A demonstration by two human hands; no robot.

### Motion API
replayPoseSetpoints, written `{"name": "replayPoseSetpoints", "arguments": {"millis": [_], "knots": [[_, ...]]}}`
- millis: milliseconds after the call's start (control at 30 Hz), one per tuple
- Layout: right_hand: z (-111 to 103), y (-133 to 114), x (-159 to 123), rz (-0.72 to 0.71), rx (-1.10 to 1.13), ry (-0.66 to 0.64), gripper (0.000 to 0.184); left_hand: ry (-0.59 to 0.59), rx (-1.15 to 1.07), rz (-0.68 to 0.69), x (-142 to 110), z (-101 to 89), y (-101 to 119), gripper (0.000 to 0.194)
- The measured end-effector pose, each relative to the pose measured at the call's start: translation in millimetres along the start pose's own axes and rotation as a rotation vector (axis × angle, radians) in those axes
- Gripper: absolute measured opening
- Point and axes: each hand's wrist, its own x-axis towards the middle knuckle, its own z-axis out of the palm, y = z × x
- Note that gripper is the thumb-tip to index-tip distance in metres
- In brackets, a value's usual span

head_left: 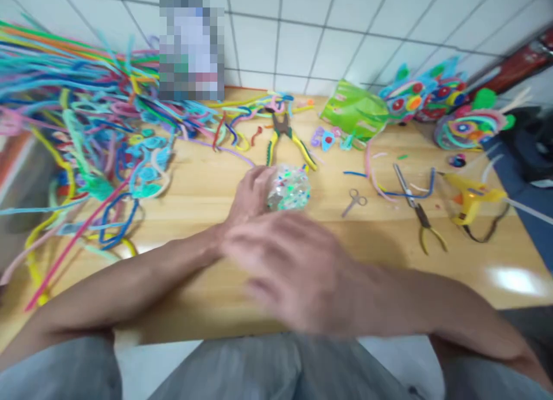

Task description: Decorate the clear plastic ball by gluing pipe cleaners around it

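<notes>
While set on the worktop (194, 187) at the left hand (249, 194): clear speckled item (290, 189), likely light and slick

Sits mid-worktop, just nearer than the green-and-yellow pliers (283, 126) and just beyond the right hand (298, 265). Left hand against the left side of the item, fingers bent; cannot tell how tight, or whether gripping at all, given the blur. Right hand in front, over the left wrist, heavily blurred: fingers loosely bent, thumb apart, nothing visible in hold.

Looks shiny and see-through, with green, blue and red flecks. Bag or tub, cannot tell. Probably light, somewhat slippery. If bag, soft and apt to crumple; if tub, stiffer but maybe crackable under a hard pinch. Best taken by both flanks at once, with light, even pressure: left side already covered, right side bare and clear of the scissors (355, 202), well apart. Avoid pressing down on top; could slump or spill if loosely filled.
</notes>
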Motion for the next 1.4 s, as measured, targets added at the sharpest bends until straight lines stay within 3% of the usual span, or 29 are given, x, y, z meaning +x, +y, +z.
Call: {"name": "replayPoseSetpoints", "arguments": {"millis": [33, 167, 300, 500, 767, 1100, 1400], "knots": [[-2.2, 16.6, -7.3, 0.009, -0.096, 0.083, 0.034, 0.014, 0.024, 0.007, -0.5, 0.3, 1.3, 0.083], [1.6, 84.1, -42.8, 0.126, -0.326, 0.374, 0.055, -0.058, 0.061, 0.043, 1.9, -0.7, 3.3, 0.105], [22.4, 122.0, -63.4, 0.143, -0.286, 0.424, 0.055, -0.086, 0.038, 0.028, 4.6, -3.0, 5.2, 0.113], [38.8, 131.9, -66.6, 0.154, -0.192, 0.469, 0.053, -0.064, -0.039, 0.023, 4.4, -7.1, 6.5, 0.113], [41.5, 149.1, -73.7, 0.292, -0.024, 0.494, 0.049, -0.024, -0.182, -0.05, 7.9, -12.5, -0.8, 0.078], [43.1, 156.5, -77.9, 0.421, 0.137, 0.507, 0.053, 0.015, -0.188, -0.11, 15.1, -11.9, 0.9, 0.058], [43.8, 163.4, -81.5, 0.48, 0.266, 0.57, 0.06, -0.062, -0.085, -0.129, 28.8, -40.9, 21.3, 0.051]]}}
